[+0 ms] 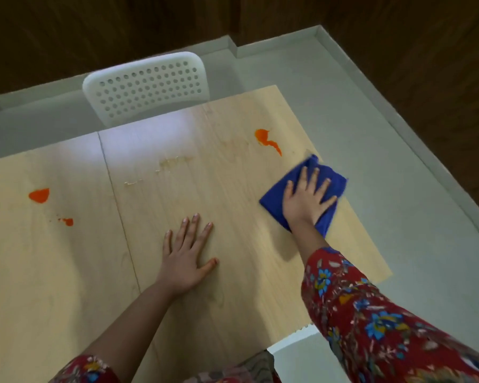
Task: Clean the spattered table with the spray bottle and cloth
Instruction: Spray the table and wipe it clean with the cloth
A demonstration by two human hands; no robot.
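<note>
Past your red floral sleeve [385,327], your left hand [187,252] lies flat on the pale wooden table [233,294], fingers spread, holding nothing. Your right hand [306,200] presses the folded blue cloth [336,183] with straight fingers. The orange teardrop smear [266,139] lies near, at eleven o'clock from the cloth, its tail pointing back at it, so the right hand is nearer. More orange spatters [39,195] sit far off at nine o'clock. No spray bottle shows.

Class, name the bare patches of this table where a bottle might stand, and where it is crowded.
Bare: the near strip between the left hand and right hand; the near-left wood below the small orange spots. Crowded: the far right corner, with the blue cloth and an orange smear.
</note>
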